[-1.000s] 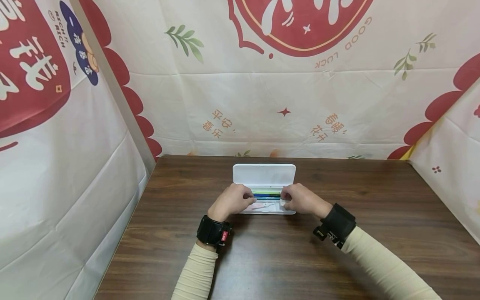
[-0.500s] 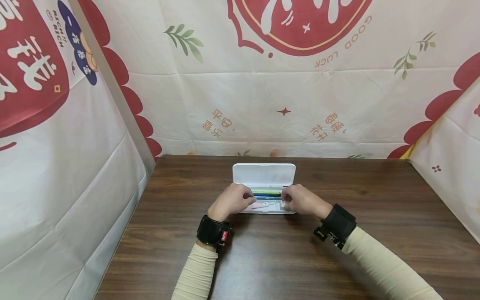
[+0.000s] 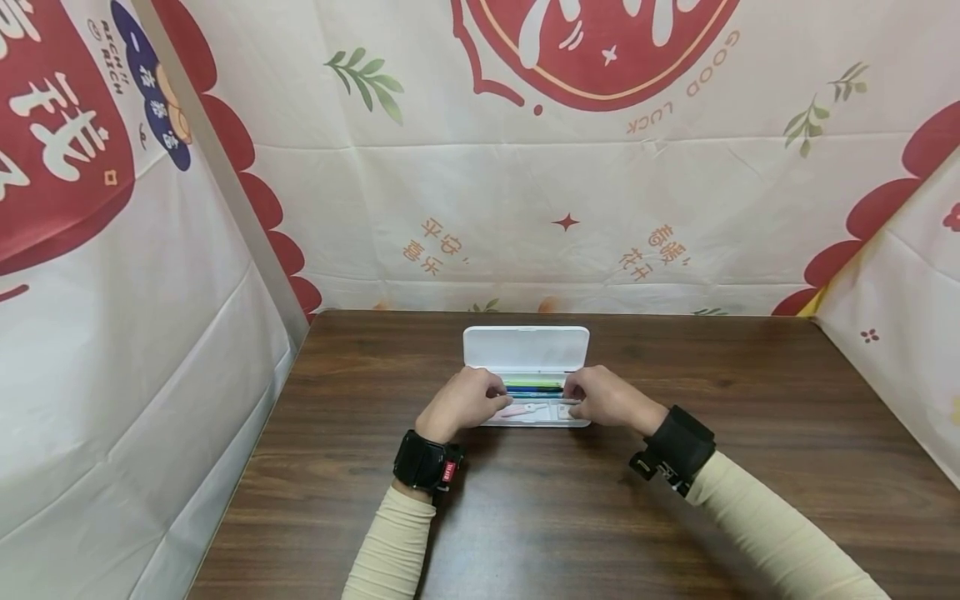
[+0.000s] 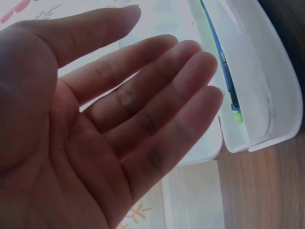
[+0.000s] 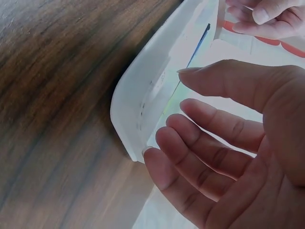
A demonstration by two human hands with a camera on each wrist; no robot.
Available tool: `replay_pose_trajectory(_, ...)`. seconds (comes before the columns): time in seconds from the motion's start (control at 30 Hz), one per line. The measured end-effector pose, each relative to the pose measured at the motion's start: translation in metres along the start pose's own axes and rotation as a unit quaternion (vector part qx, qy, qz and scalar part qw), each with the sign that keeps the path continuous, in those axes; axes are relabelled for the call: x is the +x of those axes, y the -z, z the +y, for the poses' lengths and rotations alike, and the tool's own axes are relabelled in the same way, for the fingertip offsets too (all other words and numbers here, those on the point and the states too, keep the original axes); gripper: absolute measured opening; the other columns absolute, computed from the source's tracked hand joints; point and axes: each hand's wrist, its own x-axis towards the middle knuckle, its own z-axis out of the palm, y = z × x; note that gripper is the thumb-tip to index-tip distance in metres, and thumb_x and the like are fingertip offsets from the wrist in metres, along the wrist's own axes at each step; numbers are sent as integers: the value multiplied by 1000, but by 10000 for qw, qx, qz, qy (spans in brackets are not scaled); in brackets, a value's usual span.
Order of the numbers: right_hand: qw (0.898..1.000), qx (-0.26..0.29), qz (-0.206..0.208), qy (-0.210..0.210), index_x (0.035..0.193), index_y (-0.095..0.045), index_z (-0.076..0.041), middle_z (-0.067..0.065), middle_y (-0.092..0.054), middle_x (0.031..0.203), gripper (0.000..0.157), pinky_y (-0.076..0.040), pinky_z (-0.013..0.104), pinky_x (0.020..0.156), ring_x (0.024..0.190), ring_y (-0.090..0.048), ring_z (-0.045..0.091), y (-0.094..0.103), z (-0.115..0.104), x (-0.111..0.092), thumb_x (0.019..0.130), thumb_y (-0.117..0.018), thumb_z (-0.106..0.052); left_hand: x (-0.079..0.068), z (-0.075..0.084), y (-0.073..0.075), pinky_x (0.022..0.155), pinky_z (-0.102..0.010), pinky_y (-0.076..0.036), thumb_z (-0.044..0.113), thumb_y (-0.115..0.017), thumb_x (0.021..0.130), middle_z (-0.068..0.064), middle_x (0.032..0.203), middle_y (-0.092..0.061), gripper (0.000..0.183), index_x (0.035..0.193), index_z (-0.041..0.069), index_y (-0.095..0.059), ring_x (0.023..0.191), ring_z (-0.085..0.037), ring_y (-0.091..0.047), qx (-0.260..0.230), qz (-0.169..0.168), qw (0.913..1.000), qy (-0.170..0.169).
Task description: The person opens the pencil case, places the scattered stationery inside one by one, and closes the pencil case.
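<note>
An open white pencil case [image 3: 527, 348] lies on the table with its lid raised at the back. Green and blue pens or pencils [image 3: 534, 388] lie lengthwise in it, in front of the lid. Nearer the front are a pale pink and white tool [image 3: 525, 410], its kind unclear, and a small whitish block [image 3: 564, 412] at the right end. My left hand [image 3: 462, 402] is over the case's left end; the left wrist view shows its fingers loosely extended, holding nothing. My right hand [image 3: 609, 398] is at the right end beside the block, fingers loosely bent and nothing between them.
The brown wooden table [image 3: 540, 517] extends around the case. A printed white cloth [image 3: 495, 192] hangs behind the table's back edge, with more cloth [image 3: 172, 350] along the left side and on the right.
My right hand has shifted slightly to the right, and more of the small whitish block at its fingertips shows in the case. The left hand stays where it was.
</note>
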Motion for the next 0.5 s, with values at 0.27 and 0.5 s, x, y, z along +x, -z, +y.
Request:
replay_pose_trajectory(0.27, 9998, 49, 212, 42, 94, -69, 0, 11, -66, 84, 19, -50, 36, 65, 72, -53, 17, 9, -1, -3, 76, -71, -7, 0, 1, 0, 65, -28, -49, 29, -64, 87, 1, 88, -71, 21, 92, 13, -76, 72, -10, -56, -50, -49, 10000, 48)
replay_pose_trajectory(0.5, 9984, -60, 518, 227, 93, -68, 1, 9, -66, 82, 19, -50, 36, 65, 71, -53, 17, 26, -4, -3, 76, -72, -8, -1, 2, 0, 65, -28, -48, 29, -64, 87, 1, 87, -71, 20, 92, 12, -76, 71, -10, -56, -47, -43, 10000, 27)
